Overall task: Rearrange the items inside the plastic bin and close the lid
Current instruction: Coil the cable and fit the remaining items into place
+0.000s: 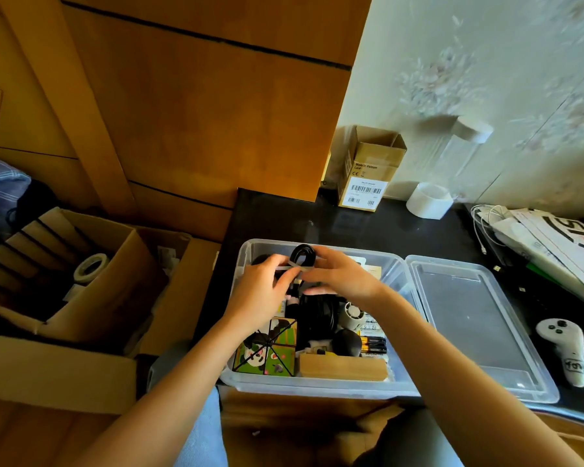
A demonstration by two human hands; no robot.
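Dark tabletop (317, 217): both hands, left hand (262, 291) and right hand (343, 276), are pinching a tie around coiled black cable (302, 256) over plastic bin (317, 387); slipping fingers risk uncoiling it.

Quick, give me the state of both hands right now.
Left hand: pinching the pale tie wrapped round the coiled black cable, above the clear plastic bin.
Right hand: pinching the same tie on the cable's other side.

Cardboard box (368, 173), beyond the fingers (321, 264): side panel reads "Made in Vietnam"; white barcode label below, print illegible.
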